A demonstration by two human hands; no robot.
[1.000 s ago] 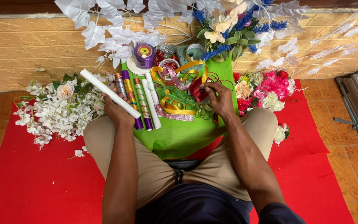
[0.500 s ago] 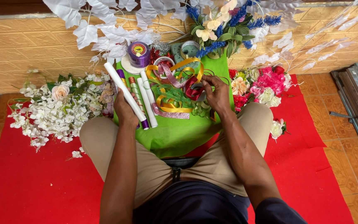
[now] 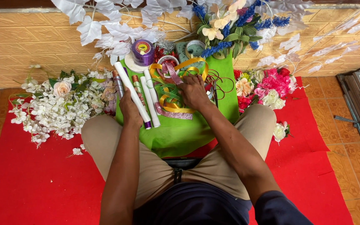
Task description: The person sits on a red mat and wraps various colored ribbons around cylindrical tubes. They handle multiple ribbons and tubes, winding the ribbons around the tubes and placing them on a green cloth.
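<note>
The left hand (image 3: 129,109) has lifted a white roll (image 3: 132,95) off the green cloth (image 3: 180,137), fingers clenched around it. The right hand (image 3: 193,91) has stayed in the ribbons (image 3: 172,98) (gold mostly), fingers grasping a strand.

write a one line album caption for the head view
Seated person's left hand grips a white paper roll while the right hand rests on tangled ribbons atop green cloth, amid artificial flowers.

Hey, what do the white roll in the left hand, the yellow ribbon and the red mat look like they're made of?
White roll at the left hand: likely paper or thin plastic wrap, matte and smooth. Yellow ribbon under the right hand: probably satin or plastic, glossy with bright highlights. Red mat: seems felt, flat, dull, softly creased.
</note>
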